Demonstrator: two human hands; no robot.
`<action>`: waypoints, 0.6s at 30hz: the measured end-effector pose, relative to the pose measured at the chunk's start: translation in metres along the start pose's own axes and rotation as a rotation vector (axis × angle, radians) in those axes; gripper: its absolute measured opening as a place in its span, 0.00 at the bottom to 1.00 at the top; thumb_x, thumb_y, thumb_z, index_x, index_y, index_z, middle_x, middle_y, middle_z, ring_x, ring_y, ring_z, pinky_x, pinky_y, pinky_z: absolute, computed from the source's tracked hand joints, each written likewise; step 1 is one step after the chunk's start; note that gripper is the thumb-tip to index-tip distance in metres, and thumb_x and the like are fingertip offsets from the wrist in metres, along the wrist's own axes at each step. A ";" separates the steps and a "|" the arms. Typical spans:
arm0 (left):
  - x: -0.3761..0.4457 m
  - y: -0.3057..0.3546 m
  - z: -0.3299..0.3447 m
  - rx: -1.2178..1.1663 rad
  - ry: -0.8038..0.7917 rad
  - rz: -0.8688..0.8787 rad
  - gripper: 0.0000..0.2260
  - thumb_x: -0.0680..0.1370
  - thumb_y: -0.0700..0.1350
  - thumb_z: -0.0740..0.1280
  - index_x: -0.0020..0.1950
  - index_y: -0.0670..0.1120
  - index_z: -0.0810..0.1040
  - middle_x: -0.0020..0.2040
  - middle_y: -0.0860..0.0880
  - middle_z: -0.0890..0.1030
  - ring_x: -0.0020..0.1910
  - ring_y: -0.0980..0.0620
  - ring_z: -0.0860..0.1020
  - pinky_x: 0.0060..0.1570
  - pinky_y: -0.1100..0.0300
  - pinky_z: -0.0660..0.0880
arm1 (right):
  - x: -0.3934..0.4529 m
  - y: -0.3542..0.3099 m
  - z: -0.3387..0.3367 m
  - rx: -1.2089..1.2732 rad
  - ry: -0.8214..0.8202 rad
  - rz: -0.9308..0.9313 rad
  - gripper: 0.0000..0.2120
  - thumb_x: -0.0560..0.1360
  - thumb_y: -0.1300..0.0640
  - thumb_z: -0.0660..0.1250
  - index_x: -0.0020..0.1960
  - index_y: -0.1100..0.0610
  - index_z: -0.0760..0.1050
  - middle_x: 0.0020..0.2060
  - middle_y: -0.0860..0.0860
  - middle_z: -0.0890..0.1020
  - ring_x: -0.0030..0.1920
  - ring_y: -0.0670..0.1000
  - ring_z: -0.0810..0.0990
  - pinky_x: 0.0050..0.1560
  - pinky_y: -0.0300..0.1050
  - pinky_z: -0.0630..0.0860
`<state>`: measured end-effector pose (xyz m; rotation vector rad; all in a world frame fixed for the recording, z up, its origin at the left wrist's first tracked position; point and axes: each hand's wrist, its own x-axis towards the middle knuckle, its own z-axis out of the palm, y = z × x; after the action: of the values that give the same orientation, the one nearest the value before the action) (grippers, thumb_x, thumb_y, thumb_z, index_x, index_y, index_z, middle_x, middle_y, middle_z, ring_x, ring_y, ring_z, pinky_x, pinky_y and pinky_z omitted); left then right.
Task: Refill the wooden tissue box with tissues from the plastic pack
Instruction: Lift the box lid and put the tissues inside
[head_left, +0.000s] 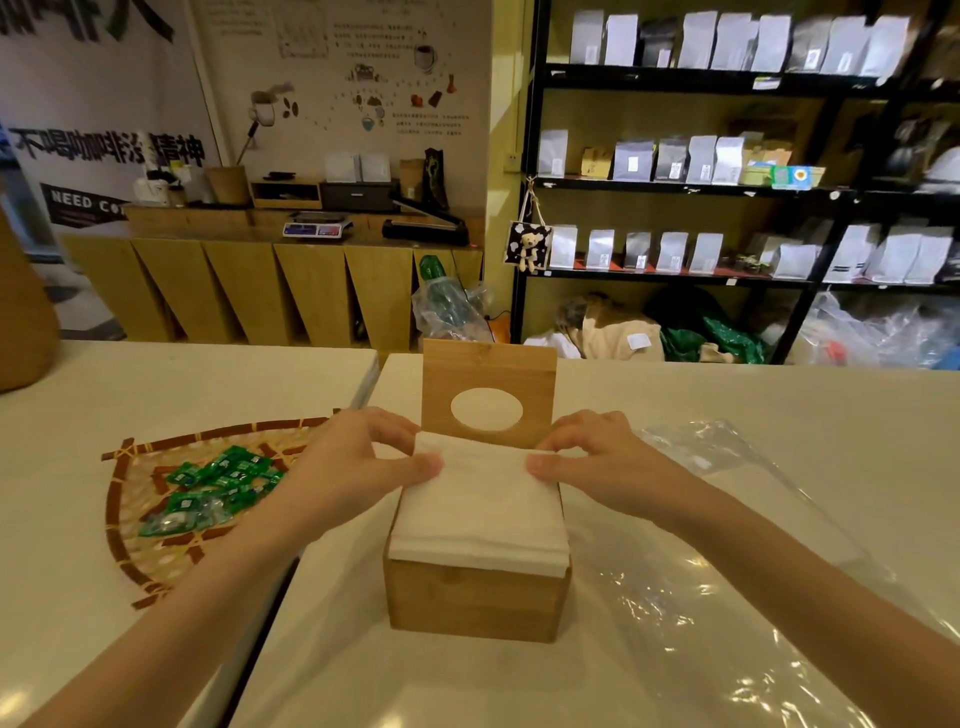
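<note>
The wooden tissue box (472, 605) stands on the white table in front of me, its lid (488, 374) with an oval hole swung up at the back. A white stack of tissues (480, 512) fills the box to above the rim. My left hand (358, 457) pinches the stack's far left edge between thumb and fingers. My right hand (597, 457) pinches the far right edge the same way. The clear plastic pack (727, 597) lies flattened on the table to the right, under and beside the box.
A woven bamboo tray (135, 519) with several green wrapped sweets (213, 493) lies at the left, over the seam between two tables. Beyond the table stand a wooden counter with a scale (317, 226) and black shelves of bags (727, 156).
</note>
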<state>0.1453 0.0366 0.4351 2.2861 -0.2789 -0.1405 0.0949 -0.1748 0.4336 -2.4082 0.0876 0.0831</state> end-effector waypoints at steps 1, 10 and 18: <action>0.000 -0.001 0.001 0.057 -0.001 0.008 0.06 0.69 0.52 0.72 0.34 0.53 0.79 0.50 0.58 0.75 0.54 0.55 0.69 0.60 0.51 0.68 | 0.001 0.001 0.001 -0.031 -0.015 -0.005 0.12 0.75 0.48 0.64 0.53 0.53 0.77 0.57 0.48 0.67 0.67 0.48 0.57 0.64 0.44 0.57; -0.002 0.006 0.010 0.385 -0.038 0.073 0.06 0.70 0.52 0.70 0.36 0.51 0.81 0.69 0.52 0.69 0.71 0.50 0.58 0.69 0.42 0.58 | 0.002 -0.009 0.014 -0.386 0.043 -0.088 0.14 0.75 0.46 0.62 0.50 0.53 0.81 0.43 0.46 0.69 0.63 0.54 0.61 0.61 0.48 0.59; -0.003 0.017 0.025 0.607 -0.054 0.071 0.15 0.72 0.49 0.68 0.26 0.49 0.70 0.52 0.48 0.73 0.70 0.45 0.61 0.65 0.33 0.60 | -0.001 -0.016 0.029 -0.536 0.143 -0.031 0.14 0.74 0.45 0.63 0.51 0.51 0.81 0.54 0.52 0.73 0.67 0.56 0.59 0.68 0.57 0.51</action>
<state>0.1352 0.0083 0.4307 2.8699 -0.4824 -0.0879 0.0946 -0.1433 0.4230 -2.9487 0.1045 -0.0929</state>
